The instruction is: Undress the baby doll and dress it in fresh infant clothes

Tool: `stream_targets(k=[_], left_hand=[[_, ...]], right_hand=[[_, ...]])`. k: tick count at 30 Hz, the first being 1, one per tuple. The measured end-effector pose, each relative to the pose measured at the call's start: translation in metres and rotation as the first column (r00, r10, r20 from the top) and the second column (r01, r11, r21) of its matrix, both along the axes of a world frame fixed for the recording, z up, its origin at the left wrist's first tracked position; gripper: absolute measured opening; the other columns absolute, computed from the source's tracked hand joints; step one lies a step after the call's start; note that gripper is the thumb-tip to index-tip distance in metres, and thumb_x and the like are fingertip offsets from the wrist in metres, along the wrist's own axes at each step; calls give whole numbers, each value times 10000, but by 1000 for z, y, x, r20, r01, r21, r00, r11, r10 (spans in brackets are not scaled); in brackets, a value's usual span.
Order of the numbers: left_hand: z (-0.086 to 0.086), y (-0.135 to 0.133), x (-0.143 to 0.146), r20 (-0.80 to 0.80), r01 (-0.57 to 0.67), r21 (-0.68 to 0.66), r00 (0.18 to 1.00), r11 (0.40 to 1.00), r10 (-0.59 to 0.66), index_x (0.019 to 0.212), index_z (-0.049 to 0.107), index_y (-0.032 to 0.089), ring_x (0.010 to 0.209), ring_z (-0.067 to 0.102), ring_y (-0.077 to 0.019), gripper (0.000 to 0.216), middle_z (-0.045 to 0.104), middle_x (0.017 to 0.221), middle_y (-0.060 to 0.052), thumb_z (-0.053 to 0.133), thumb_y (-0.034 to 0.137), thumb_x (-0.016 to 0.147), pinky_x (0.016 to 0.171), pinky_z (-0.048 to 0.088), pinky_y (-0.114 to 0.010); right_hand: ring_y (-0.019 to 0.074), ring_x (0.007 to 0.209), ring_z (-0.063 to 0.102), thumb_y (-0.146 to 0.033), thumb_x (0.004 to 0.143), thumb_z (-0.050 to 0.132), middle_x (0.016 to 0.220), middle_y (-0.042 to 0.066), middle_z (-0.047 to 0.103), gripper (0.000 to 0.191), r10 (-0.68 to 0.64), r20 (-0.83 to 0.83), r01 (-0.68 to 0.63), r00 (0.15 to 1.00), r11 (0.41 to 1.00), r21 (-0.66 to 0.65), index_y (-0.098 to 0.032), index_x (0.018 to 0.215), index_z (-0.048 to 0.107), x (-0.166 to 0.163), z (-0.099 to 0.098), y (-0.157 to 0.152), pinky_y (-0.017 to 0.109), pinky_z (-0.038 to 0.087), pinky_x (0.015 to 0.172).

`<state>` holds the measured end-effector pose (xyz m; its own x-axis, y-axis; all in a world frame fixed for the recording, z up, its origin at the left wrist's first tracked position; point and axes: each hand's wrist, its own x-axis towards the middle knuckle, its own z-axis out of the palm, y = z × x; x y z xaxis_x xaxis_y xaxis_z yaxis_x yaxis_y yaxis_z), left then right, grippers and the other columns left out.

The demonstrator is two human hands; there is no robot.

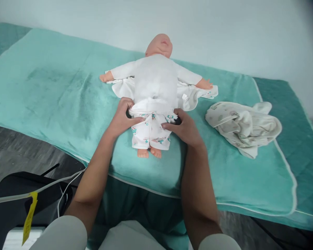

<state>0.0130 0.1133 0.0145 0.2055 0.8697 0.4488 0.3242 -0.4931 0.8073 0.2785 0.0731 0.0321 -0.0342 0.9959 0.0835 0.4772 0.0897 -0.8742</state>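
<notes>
A baby doll (pixel 156 78) lies on its back in a plain white long-sleeved top, arms spread to both sides and feet toward me. White pants (pixel 151 130) with a small coloured print cover its legs. My left hand (pixel 123 118) grips the waist of the pants on the left side, thumb on the front. On the opposite side my right hand (pixel 184 126) has thumb and fingers closed on the waist too. Beneath the doll's back and arms is spread a white printed garment (pixel 189 95); its middle is hidden by the body.
A crumpled cream cloth garment (pixel 243 126) lies to the right on the green-covered bed (pixel 54 86). A pale wall (pixel 224 34) rises behind it. At lower left are a black case-like object (pixel 13 187) and a white cable (pixel 49 184) with a yellow tag (pixel 30 218).
</notes>
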Motion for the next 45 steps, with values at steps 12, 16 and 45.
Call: stream_targets(k=[12, 16, 45], left_hand=[[-5, -20, 0, -60, -98, -93, 994, 991, 93, 893, 554, 219, 722, 497, -140, 215, 566, 799, 34, 730, 332, 844, 664, 410, -269], [2, -30, -5, -62, 42, -79, 997, 996, -47, 863, 560, 209, 827, 531, -159, 347, 573, 929, -5, 795, 461, 815, 732, 443, -286], [2, -71, -8, -510, 92, 121, 860, 988, -17, 1482, 424, 212, 1226, 585, -356, 870, 619, 1317, -155, 833, 479, 762, 1061, 459, -513]], right_hand=[[158, 686, 466, -376, 763, 688, 731, -31, 543, 207, -226, -15, 223, 974, 944, 242, -225, 822, 558, -26, -15, -21, 314, 394, 668], [152, 707, 463, -525, 758, 787, 767, -32, 550, 379, -71, -21, 73, 997, 988, 136, -221, 852, 582, -24, -11, -30, 308, 404, 684], [344, 1095, 604, -547, 670, 862, 1118, 127, 656, 649, -114, 225, 57, 968, 968, 243, -229, 1139, 545, -35, -27, -66, 504, 472, 989]])
